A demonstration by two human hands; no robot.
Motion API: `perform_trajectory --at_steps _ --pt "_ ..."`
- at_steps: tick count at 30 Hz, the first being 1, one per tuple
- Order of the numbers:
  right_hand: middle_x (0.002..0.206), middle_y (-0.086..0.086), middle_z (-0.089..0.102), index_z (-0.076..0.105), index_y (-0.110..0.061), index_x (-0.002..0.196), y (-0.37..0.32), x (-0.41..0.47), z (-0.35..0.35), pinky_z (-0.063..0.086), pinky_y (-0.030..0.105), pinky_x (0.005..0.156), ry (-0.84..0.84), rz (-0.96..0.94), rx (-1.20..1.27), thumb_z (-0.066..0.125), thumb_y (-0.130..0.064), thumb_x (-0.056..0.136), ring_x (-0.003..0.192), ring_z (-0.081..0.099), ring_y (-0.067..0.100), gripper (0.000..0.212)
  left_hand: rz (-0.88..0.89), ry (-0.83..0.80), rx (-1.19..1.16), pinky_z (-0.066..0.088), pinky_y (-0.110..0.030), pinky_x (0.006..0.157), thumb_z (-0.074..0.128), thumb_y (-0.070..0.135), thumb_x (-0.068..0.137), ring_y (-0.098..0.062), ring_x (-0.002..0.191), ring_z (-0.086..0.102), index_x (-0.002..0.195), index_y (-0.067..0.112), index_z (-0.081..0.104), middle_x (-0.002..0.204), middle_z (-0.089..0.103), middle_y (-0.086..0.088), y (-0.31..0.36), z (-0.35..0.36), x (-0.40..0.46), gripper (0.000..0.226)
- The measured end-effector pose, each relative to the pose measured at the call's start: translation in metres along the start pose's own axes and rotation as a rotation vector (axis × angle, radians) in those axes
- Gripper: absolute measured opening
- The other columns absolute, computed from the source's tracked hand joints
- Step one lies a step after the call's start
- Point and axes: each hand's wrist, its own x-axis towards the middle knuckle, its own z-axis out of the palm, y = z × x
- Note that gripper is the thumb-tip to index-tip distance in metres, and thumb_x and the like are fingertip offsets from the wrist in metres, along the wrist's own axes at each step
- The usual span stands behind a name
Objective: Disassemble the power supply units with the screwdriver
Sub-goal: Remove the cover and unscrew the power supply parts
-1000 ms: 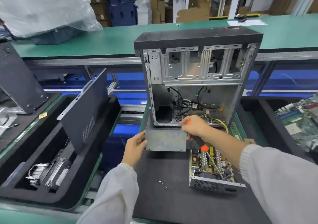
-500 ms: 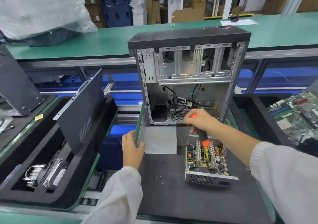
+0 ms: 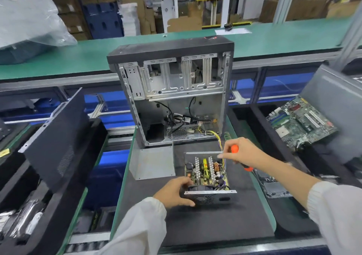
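The left hand [image 3: 177,193] is gripping the opened power supply unit [image 3: 207,174] by its near corner, steadying it on the counter [image 3: 215,225]. The right hand [image 3: 242,152] is curling around the screwdriver [image 3: 235,149], likely readying it for the board screws.

Bare dark mat on the worktop [image 3: 205,225] lies open at 6 o'clock of the power supply unit [image 3: 208,176]. At its 12 o'clock the open computer case [image 3: 172,90] blocks the way (yellow wires [image 3: 217,137] trail out of it). The loose metal cover [image 3: 152,164] stands at 10 o'clock; a motherboard [image 3: 299,121] fills the 2 o'clock side.
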Motion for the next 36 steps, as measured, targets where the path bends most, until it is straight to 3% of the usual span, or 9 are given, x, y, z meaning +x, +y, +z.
perform_trajectory --at_steps 3,7,11,14,16,22,27,30,36 --pt "0.066 -0.017 0.064 0.068 -0.029 0.071 0.005 -0.006 0.011 0.041 0.017 0.069 -0.282 -0.036 -0.215 0.081 -0.048 0.068 0.063 0.057 -0.002 0.024 -0.006 0.055 -0.063 0.045 -0.022 0.082 0.082 0.024 0.076 -0.011 0.091 0.055 0.111 0.010 0.066 0.096 0.059 0.006 0.000 0.002 0.000 0.041" --pt "0.066 -0.016 0.060 0.071 -0.020 0.081 0.006 -0.014 0.016 0.041 0.012 0.062 -0.531 -0.075 -0.390 0.080 -0.042 0.072 0.062 0.054 -0.006 0.025 -0.033 0.127 -0.223 0.046 -0.017 0.083 0.082 0.020 0.076 -0.002 0.087 0.060 0.109 0.024 0.070 0.097 0.065 0.007 0.005 0.000 -0.005 0.035" --pt "0.052 -0.022 0.056 0.065 -0.024 0.074 -0.008 -0.008 -0.002 0.039 0.007 0.051 -0.468 -0.084 -0.360 0.075 -0.031 0.080 0.047 0.051 -0.003 0.014 -0.034 0.225 -0.359 0.048 -0.015 0.082 0.076 0.017 0.083 -0.010 0.090 0.063 0.108 0.028 0.068 0.098 0.069 0.003 0.027 -0.018 -0.005 0.029" --pt "0.051 -0.012 0.057 0.066 -0.027 0.072 -0.023 0.003 -0.031 0.050 0.025 0.057 -0.421 -0.080 -0.331 0.074 -0.034 0.081 0.045 0.054 0.008 0.013 -0.034 0.234 -0.507 0.057 -0.028 0.074 0.065 0.013 0.091 -0.021 0.094 0.068 0.115 0.010 0.068 0.105 0.072 -0.013 0.050 -0.039 -0.003 0.024" --pt "0.054 -0.009 0.060 0.068 -0.027 0.073 -0.031 0.009 -0.047 0.049 0.025 0.055 -0.429 -0.080 -0.311 0.073 -0.034 0.081 0.043 0.054 0.007 0.012 -0.082 0.169 -0.596 0.059 -0.032 0.073 0.062 0.014 0.094 -0.024 0.094 0.068 0.118 0.005 0.066 0.108 0.070 -0.020 0.060 -0.049 -0.002 0.026" --pt "0.056 -0.012 0.060 0.069 -0.020 0.077 -0.035 0.019 -0.053 0.044 0.021 0.051 -0.484 -0.021 -0.240 0.071 -0.028 0.085 0.045 0.051 0.009 0.012 -0.269 0.043 -0.857 0.055 -0.025 0.067 0.062 0.024 0.094 -0.010 0.069 0.066 0.109 0.014 0.074 0.098 0.073 -0.007 0.066 -0.051 0.000 0.021" --pt "0.059 -0.005 0.060 0.070 -0.017 0.076 -0.028 0.031 -0.054 0.047 0.027 0.055 -0.507 0.078 -0.181 0.073 -0.028 0.083 0.045 0.051 0.011 0.013 -0.344 -0.055 -0.885 0.059 -0.034 0.077 0.062 0.028 0.094 -0.020 0.088 0.069 0.110 0.018 0.074 0.109 0.072 -0.010 0.059 -0.056 0.013 0.022" --pt "0.067 0.002 0.061 0.070 -0.016 0.076 -0.013 0.036 -0.050 0.048 0.032 0.059 -0.469 0.138 -0.176 0.074 -0.033 0.082 0.048 0.053 0.012 0.018 -0.426 0.028 -0.872 0.059 -0.033 0.071 0.064 0.031 0.092 -0.020 0.077 0.066 0.104 0.015 0.074 0.096 0.072 -0.009 0.064 -0.050 0.027 0.022" --pt "0.087 0.017 0.070 0.072 -0.018 0.086 0.003 0.043 -0.036 0.048 0.024 0.048 -0.264 0.160 -0.123 0.069 -0.035 0.086 0.045 0.055 0.014 0.017 -0.478 0.199 -0.778 0.058 -0.029 0.058 0.056 0.034 0.098 -0.019 0.066 0.070 0.108 0.009 0.067 0.088 0.073 -0.011 0.072 -0.052 0.045 0.030"
